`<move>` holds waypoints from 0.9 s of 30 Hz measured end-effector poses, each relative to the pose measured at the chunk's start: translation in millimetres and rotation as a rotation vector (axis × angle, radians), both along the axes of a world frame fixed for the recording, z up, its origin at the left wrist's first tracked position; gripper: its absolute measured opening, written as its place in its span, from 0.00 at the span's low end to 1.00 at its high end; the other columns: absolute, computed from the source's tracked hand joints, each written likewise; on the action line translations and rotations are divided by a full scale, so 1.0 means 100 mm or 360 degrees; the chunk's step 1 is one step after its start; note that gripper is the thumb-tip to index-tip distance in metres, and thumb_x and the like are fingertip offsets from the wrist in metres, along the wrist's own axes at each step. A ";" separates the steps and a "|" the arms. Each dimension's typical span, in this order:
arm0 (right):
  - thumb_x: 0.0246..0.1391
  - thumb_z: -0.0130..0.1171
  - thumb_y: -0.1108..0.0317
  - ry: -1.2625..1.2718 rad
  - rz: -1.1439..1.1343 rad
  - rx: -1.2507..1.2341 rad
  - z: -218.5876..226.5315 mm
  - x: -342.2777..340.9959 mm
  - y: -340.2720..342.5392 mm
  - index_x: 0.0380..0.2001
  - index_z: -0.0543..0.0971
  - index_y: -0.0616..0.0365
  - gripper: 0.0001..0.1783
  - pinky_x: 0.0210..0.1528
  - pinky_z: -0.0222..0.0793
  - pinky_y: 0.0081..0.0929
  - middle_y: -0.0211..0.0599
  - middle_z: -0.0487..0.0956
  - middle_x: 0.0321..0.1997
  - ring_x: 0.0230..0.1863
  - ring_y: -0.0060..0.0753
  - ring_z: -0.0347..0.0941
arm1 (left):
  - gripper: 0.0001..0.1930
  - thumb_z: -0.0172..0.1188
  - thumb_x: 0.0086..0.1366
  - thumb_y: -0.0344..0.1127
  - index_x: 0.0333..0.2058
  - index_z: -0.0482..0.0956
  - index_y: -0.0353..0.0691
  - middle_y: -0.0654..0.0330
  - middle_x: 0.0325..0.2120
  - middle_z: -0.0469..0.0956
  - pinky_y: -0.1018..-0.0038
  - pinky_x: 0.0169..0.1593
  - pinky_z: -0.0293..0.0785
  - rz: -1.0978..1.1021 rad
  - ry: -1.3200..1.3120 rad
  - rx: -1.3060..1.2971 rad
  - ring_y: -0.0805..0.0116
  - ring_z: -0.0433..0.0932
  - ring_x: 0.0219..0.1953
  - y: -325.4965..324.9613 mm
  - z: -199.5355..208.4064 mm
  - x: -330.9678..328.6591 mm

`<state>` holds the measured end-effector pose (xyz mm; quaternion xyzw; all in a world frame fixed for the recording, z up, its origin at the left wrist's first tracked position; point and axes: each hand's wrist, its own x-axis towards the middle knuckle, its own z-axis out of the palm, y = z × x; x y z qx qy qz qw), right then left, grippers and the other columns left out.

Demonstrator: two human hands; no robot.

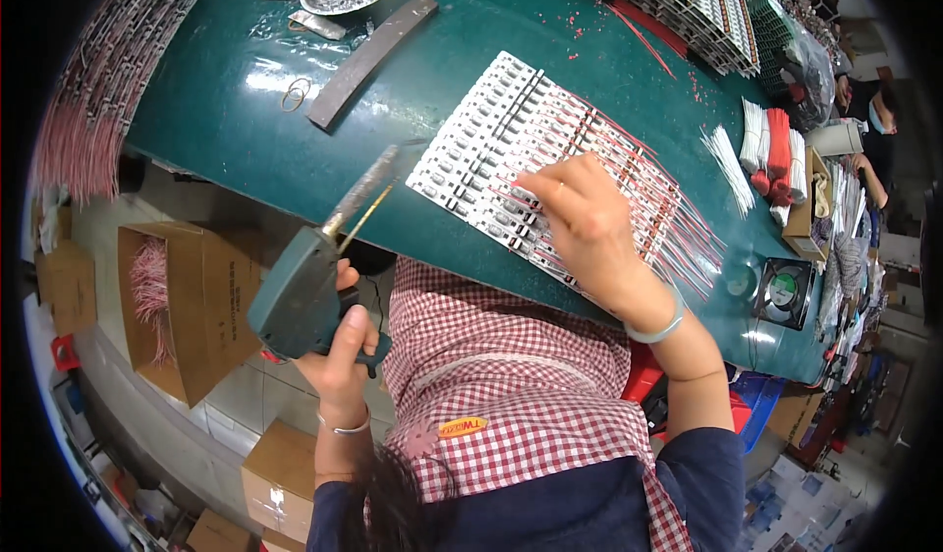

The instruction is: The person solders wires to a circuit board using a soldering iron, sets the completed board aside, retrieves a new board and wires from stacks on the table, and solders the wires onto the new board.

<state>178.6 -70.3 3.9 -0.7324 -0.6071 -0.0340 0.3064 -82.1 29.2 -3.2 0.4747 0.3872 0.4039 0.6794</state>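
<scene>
Finding white board panel (516, 144) lying flat by near edge of worktop (491, 17). Looking part done: bearing red and white wires (693, 243) over right-hand strips, showing none on left-hand strips, likely awaiting theirs. Pinching red wire, apparently, between right hand's (592, 220) fingers; wrapping left hand's (337, 363) around soldering gun (305, 297). Seeing wired panels (118, 71) piled at worktop's left end, seemingly finished.

Left hand (339, 363) curled in grip, thumb (351, 332) up; right hand (589, 216) angled inward, fingertips (526, 182) pinched.
</scene>
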 end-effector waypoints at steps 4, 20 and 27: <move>0.43 0.60 0.82 0.0001 0.0034 0.0119 -0.18 -0.20 -0.01 0.38 0.81 0.61 0.15 0.33 0.71 0.31 0.34 0.77 0.32 0.33 0.36 0.72 | 0.21 0.59 0.58 0.19 0.52 0.72 0.29 0.50 0.44 0.79 0.81 0.25 0.70 -0.0145 0.0070 -0.0010 0.77 0.73 0.22 -0.11 0.00 -0.02; 0.40 0.63 0.82 -0.0094 0.0033 0.0116 -0.33 -0.31 0.05 0.37 0.82 0.60 0.16 0.30 0.69 0.31 0.34 0.76 0.30 0.30 0.36 0.71 | 0.08 0.68 0.54 0.28 0.34 0.83 0.34 0.58 0.28 0.83 0.74 0.32 0.75 -0.0382 0.0861 0.0710 0.64 0.81 0.26 -0.35 -0.24 -0.16; 0.42 0.60 0.80 -0.0104 0.0057 0.0052 -0.32 -0.30 0.04 0.37 0.80 0.63 0.14 0.33 0.69 0.31 0.37 0.75 0.33 0.33 0.37 0.70 | 0.07 0.67 0.53 0.26 0.32 0.81 0.33 0.57 0.27 0.82 0.74 0.32 0.75 -0.0409 0.0774 0.0620 0.65 0.81 0.25 -0.33 -0.23 -0.10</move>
